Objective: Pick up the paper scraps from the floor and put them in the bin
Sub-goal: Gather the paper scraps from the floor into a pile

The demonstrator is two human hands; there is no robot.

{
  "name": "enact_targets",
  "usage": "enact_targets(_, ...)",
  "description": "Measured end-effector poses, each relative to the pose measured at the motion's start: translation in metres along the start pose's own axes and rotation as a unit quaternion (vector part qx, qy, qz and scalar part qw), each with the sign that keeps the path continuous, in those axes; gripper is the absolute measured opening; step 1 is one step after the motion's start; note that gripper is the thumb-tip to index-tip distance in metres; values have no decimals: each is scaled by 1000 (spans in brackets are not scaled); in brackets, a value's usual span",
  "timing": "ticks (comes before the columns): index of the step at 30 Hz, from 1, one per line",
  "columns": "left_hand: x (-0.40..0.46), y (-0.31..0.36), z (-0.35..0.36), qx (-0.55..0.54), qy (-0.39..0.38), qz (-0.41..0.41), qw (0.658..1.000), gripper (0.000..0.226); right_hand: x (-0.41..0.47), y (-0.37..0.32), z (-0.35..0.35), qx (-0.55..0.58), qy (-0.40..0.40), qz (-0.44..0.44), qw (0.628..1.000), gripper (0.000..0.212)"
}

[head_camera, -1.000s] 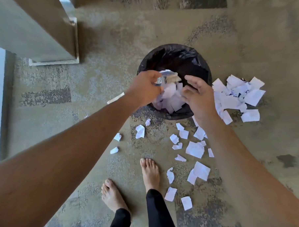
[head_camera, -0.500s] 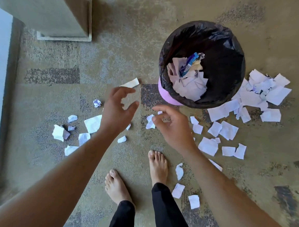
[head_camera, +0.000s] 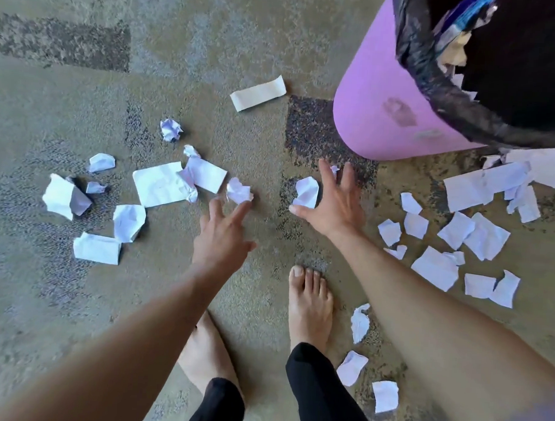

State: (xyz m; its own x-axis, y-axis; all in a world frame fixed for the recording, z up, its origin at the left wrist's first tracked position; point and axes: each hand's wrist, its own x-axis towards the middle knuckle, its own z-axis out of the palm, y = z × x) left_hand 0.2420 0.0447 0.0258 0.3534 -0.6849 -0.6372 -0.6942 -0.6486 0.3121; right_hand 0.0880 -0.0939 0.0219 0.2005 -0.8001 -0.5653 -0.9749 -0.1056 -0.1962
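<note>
A pink bin [head_camera: 379, 97] with a black liner [head_camera: 425, 73] stands at the top right, with paper inside it. White paper scraps lie all over the floor. My left hand [head_camera: 222, 231] is low over the floor, fingers spread, its fingertips touching a crumpled scrap [head_camera: 238, 192]. My right hand [head_camera: 332, 201] is open too, with its thumb and fingers around another crumpled scrap [head_camera: 307, 192] that lies on the floor. A large flat sheet [head_camera: 159, 184] and several crumpled pieces lie to the left. More flat scraps [head_camera: 472, 231] lie to the right.
My two bare feet [head_camera: 310, 307] stand on the mottled concrete floor just below the hands. A cream strip of paper [head_camera: 259, 93] lies left of the bin. A few scraps [head_camera: 385, 396] lie beside my right foot.
Both hands left the bin, where they dropped paper, and came down to the floor. The view has dropped closer to the scraps, and the bin now sits at the top right.
</note>
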Motion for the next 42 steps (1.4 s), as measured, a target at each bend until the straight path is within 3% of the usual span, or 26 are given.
enact_targets(3, 3, -9, 19, -4, 24, 8, 1000, 67, 8, -3, 17, -3, 34, -30, 999, 91)
enact_targets(10, 21, -28, 24, -22, 65, 83, 994, 34, 5, -12, 33, 49, 66, -110, 991, 19)
enact_targets(14, 26, -26, 18, -87, 95, 59, 990, 24, 0, -23, 30, 110, 27, -109, 988, 8)
enact_targets(18, 24, -19, 1, -223, 163, -45, 960, 22, -1, -36, 27, 198, 13, -68, 978, 6)
enact_targets(20, 24, -18, -10, -264, 202, -86, 939, 22, 2, -47, 25, 234, -6, -91, 968, 15)
enact_targets(24, 39, -27, -30, -239, 241, -162, 927, 26, 6, -74, 29, 215, -59, -140, 965, 46)
enact_targets(26, 47, -35, -37, -194, 211, -180, 941, 49, 7, -86, 37, 199, -75, -161, 964, 58)
enact_targets(30, 55, -51, -40, -110, 131, -156, 973, 74, 5, -101, 52, 113, -58, -188, 974, 57)
enact_targets(37, 75, -53, -38, -59, 112, -103, 987, 89, 3, -112, 57, 47, -48, -233, 970, 38)
enact_targets(39, 81, -52, -43, -31, 104, -83, 991, 84, 9, -112, 57, 56, -46, -227, 971, 35)
enact_targets(42, 87, -51, -46, -21, 91, -23, 995, 58, 13, -113, 55, 63, -54, -224, 971, 32)
